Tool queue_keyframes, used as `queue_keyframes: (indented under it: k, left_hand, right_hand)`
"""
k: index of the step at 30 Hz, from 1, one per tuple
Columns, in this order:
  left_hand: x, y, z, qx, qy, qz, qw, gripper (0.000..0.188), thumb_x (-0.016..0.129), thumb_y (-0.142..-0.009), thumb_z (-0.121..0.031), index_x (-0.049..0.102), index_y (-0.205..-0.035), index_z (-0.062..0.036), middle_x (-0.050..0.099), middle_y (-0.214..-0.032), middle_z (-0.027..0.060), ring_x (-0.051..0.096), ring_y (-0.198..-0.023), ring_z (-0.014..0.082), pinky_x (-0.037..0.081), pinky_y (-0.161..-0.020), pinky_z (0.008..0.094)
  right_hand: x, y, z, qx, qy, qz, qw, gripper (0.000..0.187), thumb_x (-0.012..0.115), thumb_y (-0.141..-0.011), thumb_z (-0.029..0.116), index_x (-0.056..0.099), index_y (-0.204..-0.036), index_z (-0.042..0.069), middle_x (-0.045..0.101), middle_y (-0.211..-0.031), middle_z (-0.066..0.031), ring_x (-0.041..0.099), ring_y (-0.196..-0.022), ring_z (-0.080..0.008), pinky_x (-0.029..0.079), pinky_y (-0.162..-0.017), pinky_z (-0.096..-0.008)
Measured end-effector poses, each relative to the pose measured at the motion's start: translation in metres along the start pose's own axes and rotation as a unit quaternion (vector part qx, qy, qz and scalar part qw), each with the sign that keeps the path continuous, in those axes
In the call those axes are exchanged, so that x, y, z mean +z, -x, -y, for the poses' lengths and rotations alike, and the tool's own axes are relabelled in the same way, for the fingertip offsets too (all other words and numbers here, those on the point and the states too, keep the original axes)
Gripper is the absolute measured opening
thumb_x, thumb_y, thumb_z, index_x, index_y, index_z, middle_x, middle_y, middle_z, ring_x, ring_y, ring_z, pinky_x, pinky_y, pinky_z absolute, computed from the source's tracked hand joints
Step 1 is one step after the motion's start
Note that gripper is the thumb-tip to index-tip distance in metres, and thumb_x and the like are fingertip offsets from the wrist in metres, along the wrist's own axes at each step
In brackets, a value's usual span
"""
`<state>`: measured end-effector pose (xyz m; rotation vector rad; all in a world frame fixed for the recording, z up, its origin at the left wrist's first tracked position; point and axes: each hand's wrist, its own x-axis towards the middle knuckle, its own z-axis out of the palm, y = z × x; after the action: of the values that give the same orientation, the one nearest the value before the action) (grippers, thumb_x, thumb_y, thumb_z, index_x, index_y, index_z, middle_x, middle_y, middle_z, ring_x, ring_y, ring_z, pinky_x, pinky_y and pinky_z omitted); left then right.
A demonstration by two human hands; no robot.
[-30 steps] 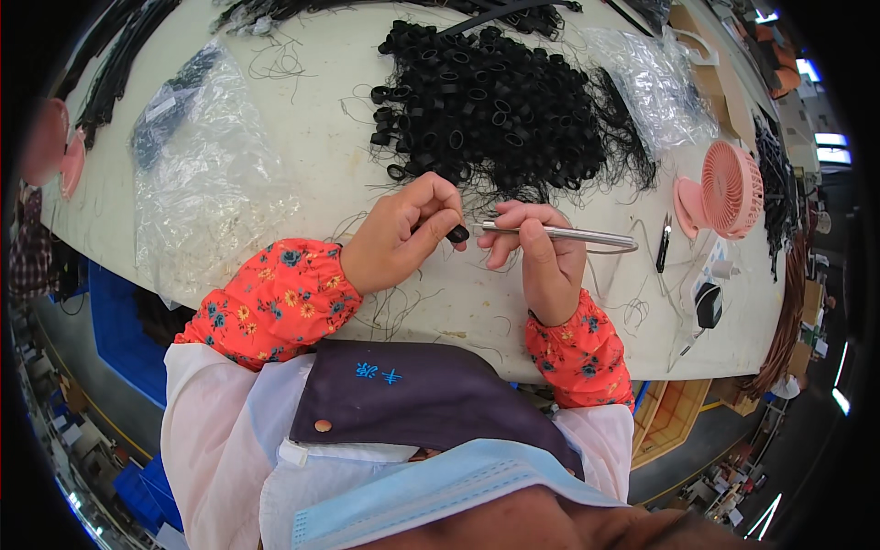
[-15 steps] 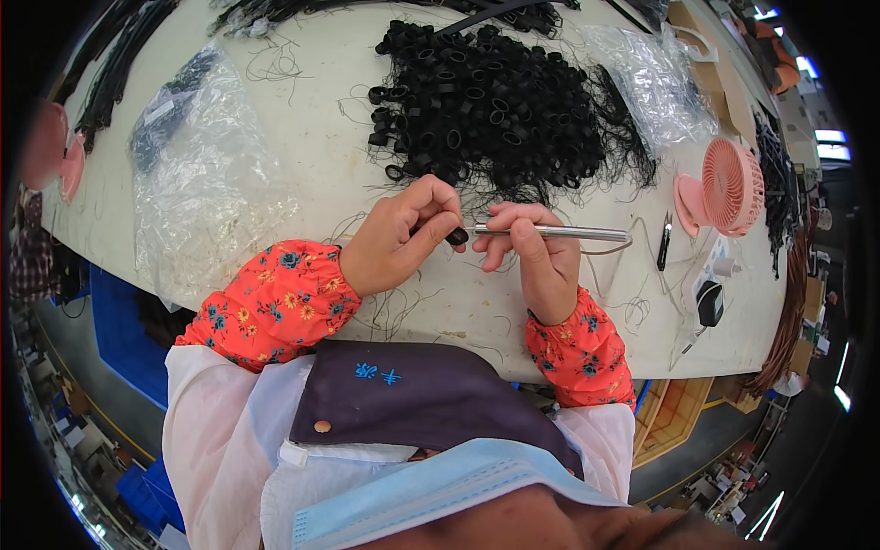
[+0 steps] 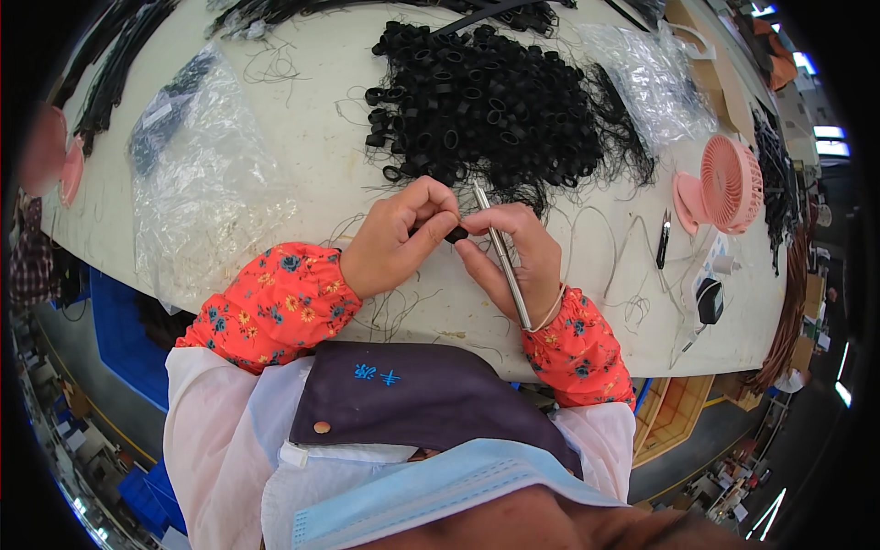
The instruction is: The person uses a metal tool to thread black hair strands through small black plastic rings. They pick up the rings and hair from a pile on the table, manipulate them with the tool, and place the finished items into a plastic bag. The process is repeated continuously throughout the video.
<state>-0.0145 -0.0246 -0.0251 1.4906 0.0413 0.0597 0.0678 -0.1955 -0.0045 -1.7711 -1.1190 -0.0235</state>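
Note:
My left hand (image 3: pixel 401 236) is closed, pinching a small black loop (image 3: pixel 456 235) between thumb and fingertips. My right hand (image 3: pixel 522 252) holds a slim silver pen-shaped tool (image 3: pixel 502 255), which slants across the fingers with its narrow end up and away from me. A thin pale cord runs from the tool's lower end at the wrist. The right thumb and forefinger reach to the loop's right side, apparently touching it. Just beyond both hands lies a large heap of similar black loops (image 3: pixel 486 110) with loose threads.
Left of the hands lies a clear plastic bag (image 3: pixel 211 183); another plastic bag (image 3: pixel 651 82) is at the far right. A pink fan (image 3: pixel 731 186), black-handled snips (image 3: pixel 664 240) and a power strip (image 3: pixel 715 266) stand to the right. Black straps (image 3: pixel 110 82) lie far left.
The silver tool has swung from lying level, pointing at the loop, to slanting upright in my right hand. The right thumb and forefinger have come to the loop. My left hand stays nearly still.

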Motion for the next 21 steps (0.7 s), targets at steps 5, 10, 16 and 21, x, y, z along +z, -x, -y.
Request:
queue_keyframes:
  k: [5, 10, 16, 21]
  left_hand:
    - [0.0, -0.001, -0.013, -0.116, 0.164, 0.025, 0.979, 0.015, 0.053, -0.098, -0.018, 0.051, -0.1, -0.0034, 0.06, -0.075, 0.0025, 0.044, -0.045, 0.0026, 0.034, -0.041, 0.0192]
    - [-0.003, -0.004, -0.018, -0.192, 0.151, 0.091, 0.965, 0.016, 0.056, -0.096, -0.02, 0.05, -0.094, -0.0055, 0.058, -0.067, 0.0003, 0.043, -0.048, 0.0012, 0.032, -0.042, 0.0187]
    - [-0.003, -0.002, -0.011, -0.129, 0.104, 0.082, 0.983, 0.016, 0.059, -0.095, -0.018, 0.048, -0.091, -0.0069, 0.053, -0.062, -0.0022, 0.043, -0.052, 0.0013, 0.032, -0.045, 0.0194]
    - [0.004, 0.0, -0.006, -0.076, 0.089, 0.02, 0.993, 0.014, 0.061, -0.093, -0.013, 0.05, -0.095, -0.0042, 0.053, -0.063, -0.0024, 0.045, -0.054, 0.0018, 0.034, -0.047, 0.0195]
  right_hand:
    - [-0.002, 0.0, -0.001, 0.0, -0.005, -0.037, 0.999, 0.032, 0.074, -0.071, -0.002, 0.06, -0.099, 0.007, 0.063, -0.084, -0.008, 0.061, -0.075, -0.0236, 0.049, -0.066, -0.0318]
    - [0.001, 0.005, -0.007, 0.019, -0.037, -0.06, 0.997, 0.031, 0.073, -0.073, -0.004, 0.059, -0.1, 0.006, 0.062, -0.087, -0.0099, 0.062, -0.075, -0.0214, 0.05, -0.066, -0.0298]
    - [0.002, 0.009, 0.0, 0.144, -0.165, -0.039, 0.975, 0.029, 0.069, -0.081, -0.002, 0.056, -0.106, 0.003, 0.062, -0.092, -0.0062, 0.06, -0.082, -0.0131, 0.049, -0.073, -0.0258]
    - [0.0, 0.007, 0.002, 0.188, -0.259, -0.031, 0.947, 0.031, 0.066, -0.085, -0.001, 0.052, -0.112, 0.002, 0.06, -0.095, -0.0045, 0.058, -0.09, -0.0111, 0.048, -0.081, -0.0247]
